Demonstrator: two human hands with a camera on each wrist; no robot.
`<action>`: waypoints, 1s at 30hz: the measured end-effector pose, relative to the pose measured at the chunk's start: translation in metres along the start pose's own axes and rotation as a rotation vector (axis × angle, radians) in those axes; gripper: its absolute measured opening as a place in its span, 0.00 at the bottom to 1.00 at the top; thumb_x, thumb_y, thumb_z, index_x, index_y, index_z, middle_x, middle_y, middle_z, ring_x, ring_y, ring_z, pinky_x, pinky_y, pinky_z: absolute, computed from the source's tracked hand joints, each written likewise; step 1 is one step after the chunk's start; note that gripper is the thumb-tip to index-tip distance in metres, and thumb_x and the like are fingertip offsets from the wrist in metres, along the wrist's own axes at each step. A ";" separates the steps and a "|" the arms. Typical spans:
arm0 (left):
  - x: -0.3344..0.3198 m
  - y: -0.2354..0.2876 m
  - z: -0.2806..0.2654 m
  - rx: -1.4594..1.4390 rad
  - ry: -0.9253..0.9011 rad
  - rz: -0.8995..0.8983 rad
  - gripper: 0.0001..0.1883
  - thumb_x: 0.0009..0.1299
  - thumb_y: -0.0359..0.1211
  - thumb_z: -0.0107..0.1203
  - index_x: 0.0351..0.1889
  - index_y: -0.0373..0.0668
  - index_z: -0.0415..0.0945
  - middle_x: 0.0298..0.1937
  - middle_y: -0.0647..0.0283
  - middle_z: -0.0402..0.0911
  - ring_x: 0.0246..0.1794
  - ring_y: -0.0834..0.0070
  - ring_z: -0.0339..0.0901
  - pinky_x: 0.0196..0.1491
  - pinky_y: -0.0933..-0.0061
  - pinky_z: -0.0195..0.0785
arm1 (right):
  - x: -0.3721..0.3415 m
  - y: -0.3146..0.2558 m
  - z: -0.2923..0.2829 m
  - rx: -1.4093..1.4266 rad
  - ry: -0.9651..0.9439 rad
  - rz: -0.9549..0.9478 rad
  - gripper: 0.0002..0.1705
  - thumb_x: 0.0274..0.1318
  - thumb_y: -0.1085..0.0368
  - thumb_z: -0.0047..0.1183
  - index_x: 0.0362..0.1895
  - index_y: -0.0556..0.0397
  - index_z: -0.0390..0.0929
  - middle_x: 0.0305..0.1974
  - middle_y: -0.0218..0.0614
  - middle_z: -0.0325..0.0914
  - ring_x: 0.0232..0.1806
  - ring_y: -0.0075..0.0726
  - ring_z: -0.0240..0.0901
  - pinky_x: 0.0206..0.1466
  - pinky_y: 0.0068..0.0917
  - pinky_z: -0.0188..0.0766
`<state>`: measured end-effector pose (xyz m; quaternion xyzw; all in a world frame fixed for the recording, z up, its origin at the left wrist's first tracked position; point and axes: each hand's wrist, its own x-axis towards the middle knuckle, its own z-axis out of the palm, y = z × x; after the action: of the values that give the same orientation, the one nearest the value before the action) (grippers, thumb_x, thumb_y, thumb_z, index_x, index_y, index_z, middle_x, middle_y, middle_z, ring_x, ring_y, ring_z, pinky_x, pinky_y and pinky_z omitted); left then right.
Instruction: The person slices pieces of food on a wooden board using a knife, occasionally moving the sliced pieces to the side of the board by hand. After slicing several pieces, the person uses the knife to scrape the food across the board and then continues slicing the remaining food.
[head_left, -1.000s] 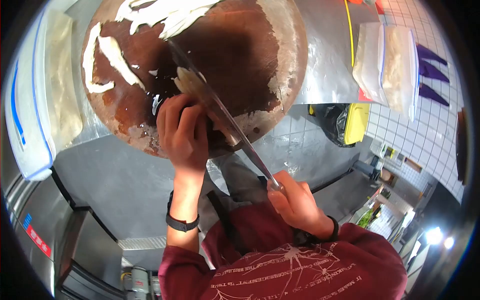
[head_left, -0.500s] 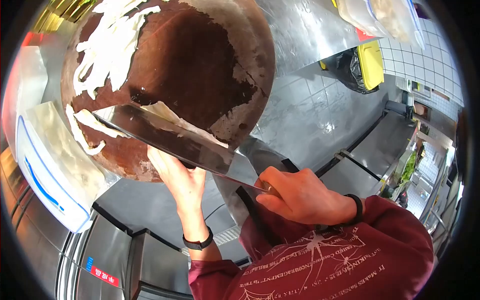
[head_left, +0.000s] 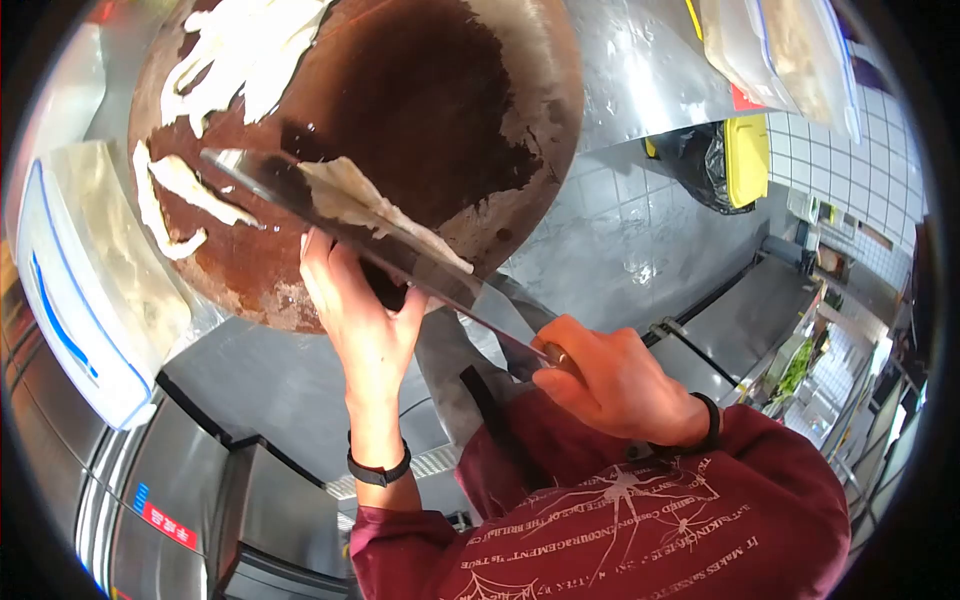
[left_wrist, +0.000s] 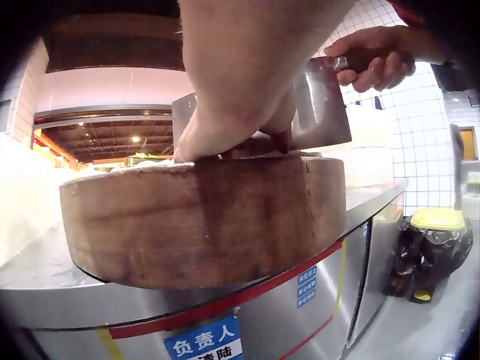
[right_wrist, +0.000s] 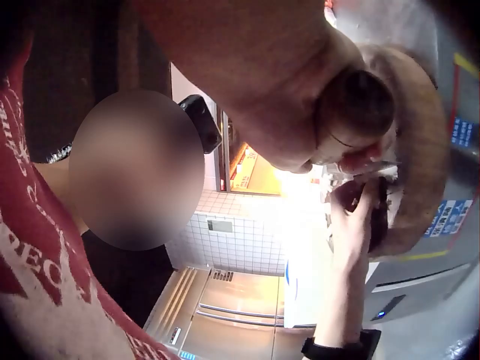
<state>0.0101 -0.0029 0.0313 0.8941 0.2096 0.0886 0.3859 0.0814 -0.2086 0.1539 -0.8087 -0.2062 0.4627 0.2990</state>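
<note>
Perilously, the cleaver (head_left: 430,273) lay beside the left hand (head_left: 360,320)

The right hand (head_left: 620,385) clasped the cleaver; whether the left gripped anything, I couldn't tell. The pale strip (head_left: 350,195) lay along the blade's far edge, toward six o'clock on the round chopping block (head_left: 420,110). Slipping on damp-looking wood, the blade could have nicked nearby fingers. A second earlier, those fingers rested on the strip.
</note>
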 end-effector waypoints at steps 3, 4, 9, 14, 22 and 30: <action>0.000 0.002 0.004 -0.006 0.047 -0.022 0.37 0.47 0.28 0.72 0.57 0.35 0.67 0.65 0.46 0.63 0.67 0.41 0.59 0.69 0.43 0.53 | -0.001 0.002 0.003 0.004 -0.003 0.037 0.16 0.66 0.54 0.52 0.45 0.53 0.68 0.29 0.44 0.80 0.31 0.59 0.78 0.32 0.47 0.72; 0.000 0.002 0.005 -0.003 0.066 -0.016 0.38 0.46 0.28 0.73 0.56 0.36 0.68 0.65 0.48 0.64 0.67 0.40 0.59 0.71 0.43 0.52 | -0.001 0.002 0.004 -0.005 -0.015 0.036 0.16 0.66 0.54 0.52 0.45 0.53 0.68 0.29 0.44 0.80 0.31 0.59 0.78 0.32 0.47 0.72; -0.002 -0.003 0.006 0.047 0.059 0.035 0.37 0.50 0.27 0.68 0.60 0.34 0.65 0.64 0.45 0.64 0.64 0.42 0.62 0.67 0.48 0.56 | -0.001 0.005 0.014 0.039 0.047 0.029 0.15 0.65 0.56 0.53 0.45 0.53 0.70 0.28 0.43 0.79 0.28 0.56 0.78 0.29 0.45 0.72; -0.002 -0.001 0.006 0.001 0.077 0.036 0.34 0.58 0.26 0.63 0.63 0.32 0.63 0.60 0.45 0.67 0.62 0.46 0.64 0.65 0.55 0.58 | -0.002 0.008 0.017 -0.007 0.066 -0.044 0.13 0.65 0.57 0.53 0.44 0.52 0.70 0.29 0.41 0.78 0.27 0.54 0.77 0.28 0.43 0.72; -0.001 0.000 0.022 -0.084 0.216 -0.049 0.26 0.56 0.24 0.60 0.54 0.30 0.67 0.64 0.42 0.64 0.64 0.39 0.61 0.67 0.44 0.54 | -0.003 0.015 0.015 -0.055 0.059 -0.062 0.12 0.63 0.60 0.55 0.44 0.53 0.70 0.29 0.40 0.79 0.28 0.52 0.78 0.29 0.42 0.73; 0.007 0.007 0.023 0.003 0.307 0.011 0.19 0.58 0.24 0.61 0.46 0.36 0.70 0.58 0.48 0.71 0.62 0.44 0.66 0.67 0.45 0.56 | -0.014 0.026 0.013 -0.090 0.075 -0.023 0.13 0.63 0.60 0.55 0.46 0.53 0.71 0.27 0.42 0.79 0.27 0.53 0.79 0.30 0.40 0.74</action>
<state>0.0263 -0.0191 0.0206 0.8718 0.2615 0.2259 0.3473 0.0649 -0.2328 0.1406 -0.8357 -0.2246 0.4189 0.2752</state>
